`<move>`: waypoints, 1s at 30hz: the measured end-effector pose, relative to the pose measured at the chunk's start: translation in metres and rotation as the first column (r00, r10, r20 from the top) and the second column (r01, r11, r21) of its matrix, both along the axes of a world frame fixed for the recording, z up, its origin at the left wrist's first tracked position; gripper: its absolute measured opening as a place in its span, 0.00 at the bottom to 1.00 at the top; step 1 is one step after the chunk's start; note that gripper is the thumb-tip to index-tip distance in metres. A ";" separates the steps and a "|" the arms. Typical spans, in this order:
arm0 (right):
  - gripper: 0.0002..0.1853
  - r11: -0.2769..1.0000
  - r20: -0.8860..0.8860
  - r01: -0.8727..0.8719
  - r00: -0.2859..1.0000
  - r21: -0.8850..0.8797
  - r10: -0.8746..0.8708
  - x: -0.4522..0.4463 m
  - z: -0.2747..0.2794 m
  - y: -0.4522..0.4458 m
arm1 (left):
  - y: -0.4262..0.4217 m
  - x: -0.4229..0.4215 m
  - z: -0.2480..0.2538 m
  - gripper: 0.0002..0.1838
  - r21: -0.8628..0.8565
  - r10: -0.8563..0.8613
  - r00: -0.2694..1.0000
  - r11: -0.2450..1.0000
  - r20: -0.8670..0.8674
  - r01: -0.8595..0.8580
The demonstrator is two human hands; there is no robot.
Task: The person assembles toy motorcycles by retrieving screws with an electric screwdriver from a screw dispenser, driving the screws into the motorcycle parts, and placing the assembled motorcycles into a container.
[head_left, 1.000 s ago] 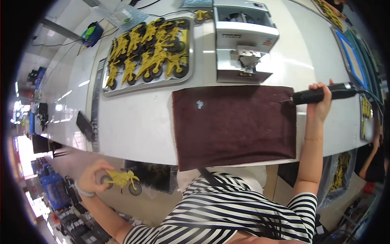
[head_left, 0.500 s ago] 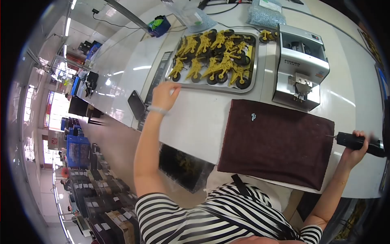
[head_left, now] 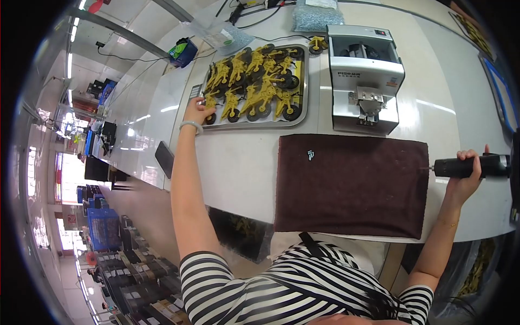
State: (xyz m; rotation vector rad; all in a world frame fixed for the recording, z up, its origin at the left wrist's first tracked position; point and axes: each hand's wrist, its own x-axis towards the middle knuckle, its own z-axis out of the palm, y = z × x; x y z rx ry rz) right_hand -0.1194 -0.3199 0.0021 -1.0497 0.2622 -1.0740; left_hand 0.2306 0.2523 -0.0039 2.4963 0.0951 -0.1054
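At the near left corner of the metal tray (head_left: 260, 126), my left hand (head_left: 198, 111) has its thumb and fingers closed round a yellow wheeled part (head_left: 210, 103). That part still sits among several similar yellow parts with black wheels (head_left: 262, 89) filling the tray. My right hand (head_left: 465, 176) is wrapped round a black electric screwdriver (head_left: 452, 168), whose thin bit points left at the edge of the brown cloth (head_left: 352, 189). A few small silvery screws (head_left: 311, 155) lie on the cloth, towards its upper left.
A grey screw-feeder machine (head_left: 364, 81) stands behind the cloth. One yellow wheeled piece (head_left: 317, 44) lies beside it, outside the tray. Bags of small parts (head_left: 317, 17) are at the back. A phone (head_left: 164, 158) lies at the table's left edge, and a blue container (head_left: 183, 52) stands farther off.
My left hand has moved onto the yellow part at the tray's near left corner. The camera view has shifted, while my right hand keeps the screwdriver beside the cloth.
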 end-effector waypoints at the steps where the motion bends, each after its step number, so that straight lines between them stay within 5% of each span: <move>1: 0.24 0.996 0.081 -0.058 0.995 0.071 0.053 -0.001 -0.005 0.000 | 0.004 -0.003 0.003 0.32 0.111 -0.014 0.985 0.994 0.170 -0.005; 4: 0.26 0.967 0.032 -0.225 0.974 0.122 0.223 0.005 -0.009 0.012 | -0.018 -0.036 0.038 0.26 0.315 0.024 0.835 0.920 0.550 -0.234; 6: 0.28 0.977 -0.077 -0.203 0.975 0.063 0.208 0.014 -0.002 0.023 | -0.020 -0.047 0.053 0.23 0.256 0.003 0.637 0.915 0.771 -0.313; 8: 0.28 0.980 -0.093 -0.192 0.976 0.060 0.197 0.013 -0.009 0.010 | -0.065 -0.085 0.080 0.21 0.083 0.019 0.586 0.986 0.810 -0.147; 10: 0.28 0.978 -0.079 -0.190 0.977 0.080 0.196 0.011 -0.016 -0.003 | -0.124 -0.136 0.097 0.19 -0.023 -0.142 0.703 0.975 0.697 0.220; 12: 0.28 0.976 -0.074 -0.197 0.976 0.092 0.204 0.012 -0.016 -0.005 | -0.169 -0.181 0.089 0.19 -0.198 -0.400 0.810 0.833 0.429 0.517; 13: 0.28 0.972 -0.061 -0.206 0.975 0.112 0.214 0.012 -0.014 -0.004 | -0.186 -0.194 0.083 0.18 0.012 -0.644 0.606 0.690 0.468 0.724; 14: 0.28 0.968 -0.046 -0.214 0.974 0.128 0.221 0.013 -0.013 -0.003 | -0.206 -0.211 0.074 0.18 0.046 -0.731 0.508 0.589 0.455 0.806; 18: 0.33 0.978 -0.041 -0.131 0.989 0.164 0.140 0.021 0.020 0.034 | -0.248 -0.239 0.020 0.16 0.126 -0.884 0.319 0.379 0.342 0.917; 19: 0.36 0.938 -0.008 -0.344 0.939 0.038 0.345 0.014 0.006 0.011 | -0.252 -0.242 0.014 0.16 0.189 -0.904 0.280 0.352 0.324 0.917; 26: 0.45 0.911 -0.013 -0.340 0.938 -0.235 0.347 0.079 0.094 0.098 | -0.248 -0.246 0.001 0.17 0.063 -0.845 0.284 0.348 0.453 0.935; 28: 0.38 0.837 0.164 -0.387 0.865 -0.386 0.475 0.109 0.104 0.108 | -0.248 -0.247 -0.004 0.18 0.073 -0.840 0.272 0.343 0.469 0.936; 30: 0.31 0.811 0.125 -0.327 0.892 -0.485 0.435 0.134 0.104 0.116 | -0.247 -0.247 -0.007 0.19 0.158 -0.826 0.230 0.355 0.514 0.921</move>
